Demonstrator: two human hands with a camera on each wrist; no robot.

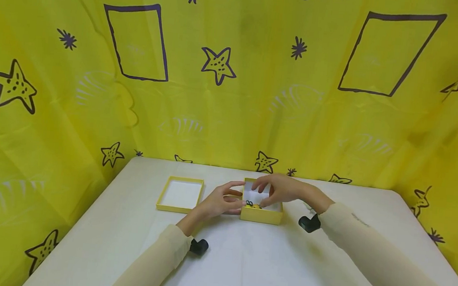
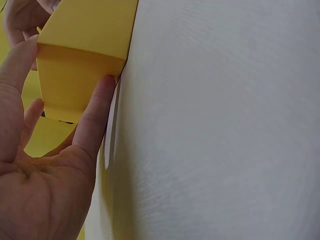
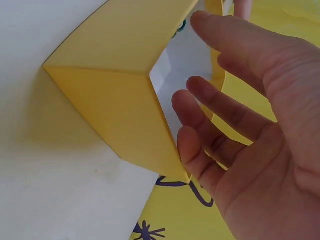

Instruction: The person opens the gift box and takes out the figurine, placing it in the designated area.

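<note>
A yellow open-topped box (image 1: 261, 216) with a white inside stands on the table. My left hand (image 1: 220, 201) touches its left side; in the left wrist view, extended fingertips (image 2: 104, 87) rest against the yellow wall. Over the box's opening is my right hand (image 1: 282, 189), with thumb and fingers bent loosely and apart. Near its thumb, inside the box, lies a small yellow thing (image 1: 256, 206) with two dark rings (image 1: 249, 203). The right wrist view shows only a bit of a dark green ring (image 3: 181, 26) at the rim; the front wall hides the rest.
A shallow yellow-rimmed lid (image 1: 179, 195), white inside, lies left of the box. Both are on a white table (image 1: 226, 265). A yellow curtain (image 1: 239, 116) with drawn starfish and frames hangs behind and at the sides.
</note>
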